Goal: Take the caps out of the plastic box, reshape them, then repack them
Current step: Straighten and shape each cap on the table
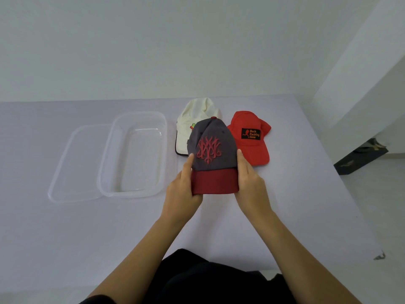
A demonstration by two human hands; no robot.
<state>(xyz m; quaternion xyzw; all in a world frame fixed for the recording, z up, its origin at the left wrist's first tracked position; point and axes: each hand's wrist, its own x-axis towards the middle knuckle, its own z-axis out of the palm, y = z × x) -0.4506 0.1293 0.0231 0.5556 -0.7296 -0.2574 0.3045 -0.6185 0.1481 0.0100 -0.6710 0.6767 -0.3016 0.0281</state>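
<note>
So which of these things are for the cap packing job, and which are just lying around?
For the job:
grey cap, held by left hand and right hand
white cap
red cap
plastic box, with nothing in it
clear lid

Just lying around:
dark object on the floor by the wall

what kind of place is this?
Probably a bare indoor room set up for recording, not a shop: plain white wall, a table under a pale cloth, only three caps and a clear box.
</note>
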